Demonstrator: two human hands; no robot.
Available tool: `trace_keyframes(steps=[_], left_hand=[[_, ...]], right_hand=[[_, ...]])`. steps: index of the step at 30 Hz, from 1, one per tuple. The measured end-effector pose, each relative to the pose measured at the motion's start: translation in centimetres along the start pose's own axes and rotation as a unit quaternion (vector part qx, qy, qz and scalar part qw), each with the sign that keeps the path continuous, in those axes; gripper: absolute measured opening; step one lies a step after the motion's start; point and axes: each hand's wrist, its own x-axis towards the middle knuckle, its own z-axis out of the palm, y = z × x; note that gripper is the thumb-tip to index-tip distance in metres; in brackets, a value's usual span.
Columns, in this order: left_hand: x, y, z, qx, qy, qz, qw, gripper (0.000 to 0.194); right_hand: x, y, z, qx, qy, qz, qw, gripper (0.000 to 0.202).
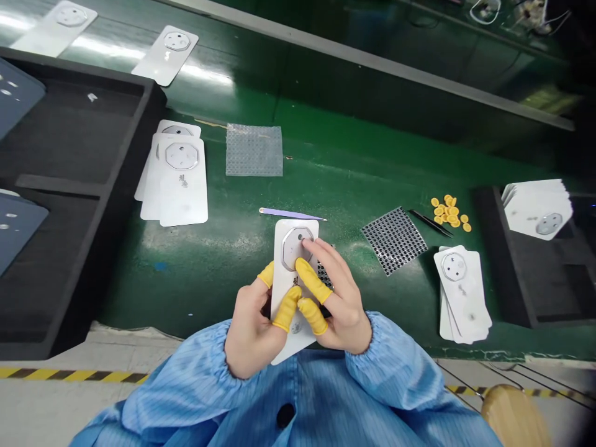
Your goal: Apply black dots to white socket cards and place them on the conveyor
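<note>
My left hand (254,332) grips a white rectangular panel (282,248) by its left edge, its thumb on the face and other fingers behind. The panel has an octagonal ring around a pale disc with a small dark hole near its top. My right hand (338,298) lies over the face with fingers stretched out, index finger and thumb touching below the ring and a bare finger near the hole. Yellow finger cots cover fingertips on both hands. Just beyond the panel lies a pair of lilac tweezers (291,214). A black-dotted sheet is partly hidden by my right hand.
Right: a dotted sheet (395,241), black tweezers (431,223), yellow finger cots (451,212), stacked panels (465,304) and a black tray (505,279) holding panels. Left: more panels (184,192), bubble wrap (254,150) and a large black tray (116,149) with dark blue pieces.
</note>
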Motion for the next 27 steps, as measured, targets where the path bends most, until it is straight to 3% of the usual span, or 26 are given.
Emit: trace_keyframes(steps=[2, 5, 7, 10, 13, 18, 21, 27], left_hand=[[-0.1, 0.1, 0.2, -0.020, -0.013, -0.014, 1.000, 0.051], [-0.5, 0.9, 0.6, -0.089, -0.014, -0.052, 0.995, 0.045], [-0.6, 1.6, 0.9, -0.147, -0.003, -0.085, 0.985, 0.044], [-0.2, 2.1, 0.8, -0.183, -0.016, -0.102, 0.978, 0.050], [0.4, 1.8, 0.6, -0.159, -0.027, -0.083, 0.983, 0.044], [0.9, 1.4, 0.4, -0.136, 0.029, -0.076, 0.987, 0.024], [0.8, 1.7, 0.4, -0.154, 0.025, -0.063, 0.986, 0.019], [1.1, 2.2, 0.2, -0.142, 0.022, -0.103, 0.984, 0.019]], right_hand=[[-0.4, 0.4, 0.3, 0.023, 0.021, 0.015, 0.999, 0.047], [-0.9, 0.5, 0.7, 0.054, 0.101, 0.027, 0.993, 0.044], [-0.9, 0.3, 0.8, 0.077, 0.157, 0.071, 0.982, 0.046], [-0.7, -0.2, 1.2, 0.131, 0.193, 0.151, 0.961, 0.054], [-0.7, -0.6, 1.6, 0.168, 0.190, 0.166, 0.953, 0.051], [-1.2, -0.8, 1.9, 0.210, 0.190, 0.172, 0.943, 0.050], [-1.3, -0.9, 2.0, 0.224, 0.180, 0.164, 0.944, 0.054], [-1.0, -0.9, 1.9, 0.256, 0.163, 0.167, 0.938, 0.056]])
